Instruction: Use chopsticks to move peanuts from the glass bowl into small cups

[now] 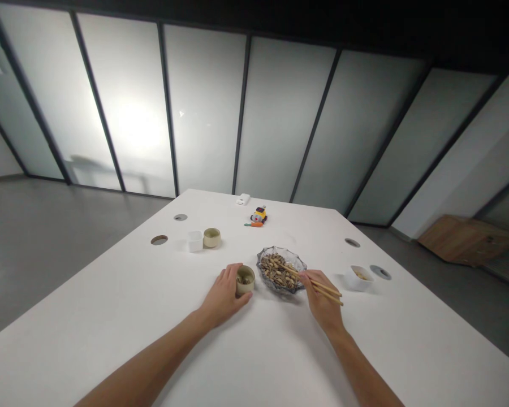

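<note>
The right hand (pixel 322 302) grips 1 pair of chopsticks (pixel 311 281), tips down among the nuts in the glass dish (pixel 281 270) at mid-desk. The left hand (pixel 225 294) is wrapped around a small beige cup (pixel 245 278) just left of the dish. It looks like the picking step: next calls for pinching 1 nut firmly and lifting it steadily. I count 2 beige cups, 2 white containers, 1 toy car (pixel 258 215) on the desk (pixel 254 350).

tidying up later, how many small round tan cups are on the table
2: one tan cup held by the left hand beside the glass dish, another tan cup farther back next to a white square container.
</note>
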The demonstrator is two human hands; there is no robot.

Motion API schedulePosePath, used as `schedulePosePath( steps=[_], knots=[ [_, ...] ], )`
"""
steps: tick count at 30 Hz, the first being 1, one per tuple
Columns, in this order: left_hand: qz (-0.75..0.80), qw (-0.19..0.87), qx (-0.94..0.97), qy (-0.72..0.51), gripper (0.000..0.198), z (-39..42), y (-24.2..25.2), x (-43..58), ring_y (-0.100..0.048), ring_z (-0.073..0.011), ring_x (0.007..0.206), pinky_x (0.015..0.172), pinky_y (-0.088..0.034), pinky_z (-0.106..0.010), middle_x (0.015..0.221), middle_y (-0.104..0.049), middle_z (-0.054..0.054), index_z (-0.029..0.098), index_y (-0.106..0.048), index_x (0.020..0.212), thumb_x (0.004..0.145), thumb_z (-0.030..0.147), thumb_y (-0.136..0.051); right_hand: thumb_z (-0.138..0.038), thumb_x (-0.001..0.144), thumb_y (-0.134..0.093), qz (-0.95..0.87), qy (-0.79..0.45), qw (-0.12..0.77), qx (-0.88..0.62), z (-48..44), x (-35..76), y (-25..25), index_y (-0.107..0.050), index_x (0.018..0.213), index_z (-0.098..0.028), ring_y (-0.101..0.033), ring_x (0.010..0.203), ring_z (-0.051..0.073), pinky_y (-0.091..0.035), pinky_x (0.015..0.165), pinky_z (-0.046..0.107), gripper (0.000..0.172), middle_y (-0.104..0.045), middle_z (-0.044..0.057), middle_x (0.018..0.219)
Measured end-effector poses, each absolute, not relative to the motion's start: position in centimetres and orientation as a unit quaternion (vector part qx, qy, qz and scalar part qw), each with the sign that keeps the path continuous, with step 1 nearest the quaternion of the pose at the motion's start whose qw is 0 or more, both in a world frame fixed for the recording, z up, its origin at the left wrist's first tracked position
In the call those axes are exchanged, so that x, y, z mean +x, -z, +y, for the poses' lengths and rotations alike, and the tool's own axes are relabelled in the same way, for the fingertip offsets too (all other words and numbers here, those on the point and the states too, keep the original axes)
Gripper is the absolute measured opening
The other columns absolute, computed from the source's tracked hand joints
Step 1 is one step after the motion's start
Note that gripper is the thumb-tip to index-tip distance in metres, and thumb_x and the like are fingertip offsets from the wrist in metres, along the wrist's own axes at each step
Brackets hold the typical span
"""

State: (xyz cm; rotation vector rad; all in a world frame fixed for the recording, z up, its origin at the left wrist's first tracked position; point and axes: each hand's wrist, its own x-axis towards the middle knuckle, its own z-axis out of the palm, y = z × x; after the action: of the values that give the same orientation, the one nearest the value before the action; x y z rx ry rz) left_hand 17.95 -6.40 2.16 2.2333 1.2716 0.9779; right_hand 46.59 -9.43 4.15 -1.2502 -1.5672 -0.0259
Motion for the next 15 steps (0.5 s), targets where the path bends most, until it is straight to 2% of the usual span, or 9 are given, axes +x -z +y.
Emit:
schedulePosePath(
  steps=[10,15],
  knots=[
    [0.460,0.196,0.797,-0.338,0.064,-6.5,-2.2,17.9,-0.055,-0.0328,0.132,0.118,-0.042,-0.053,0.143,-0.055,-0.014,0.023,-0.045,0.143,0.085,0.033,-0.070,-0.055,0.102,-0.054,-0.629,0.030,0.552,-0.546,-10.0,46.8,-5.1,-0.076,0.087,-0.023,-0.071,0.085,0.023,-0.058,0.080,0.038,0.042,-0.075,0.008,0.090],
    [0.464,0.199,0.796,-0.335,0.066,-6.5,-2.2,18.0,-0.053,-0.0334,0.134,0.118,-0.041,-0.053,0.144,-0.055,-0.015,0.022,-0.044,0.144,0.084,0.033,-0.070,-0.052,0.103,-0.054,-0.602,-0.023,0.590,-0.537,-11.5,44.9,-6.5,-0.076,0.088,-0.022,-0.071,0.087,0.024,-0.058,0.081,0.038,0.040,-0.075,0.009,0.092]
  ],
)
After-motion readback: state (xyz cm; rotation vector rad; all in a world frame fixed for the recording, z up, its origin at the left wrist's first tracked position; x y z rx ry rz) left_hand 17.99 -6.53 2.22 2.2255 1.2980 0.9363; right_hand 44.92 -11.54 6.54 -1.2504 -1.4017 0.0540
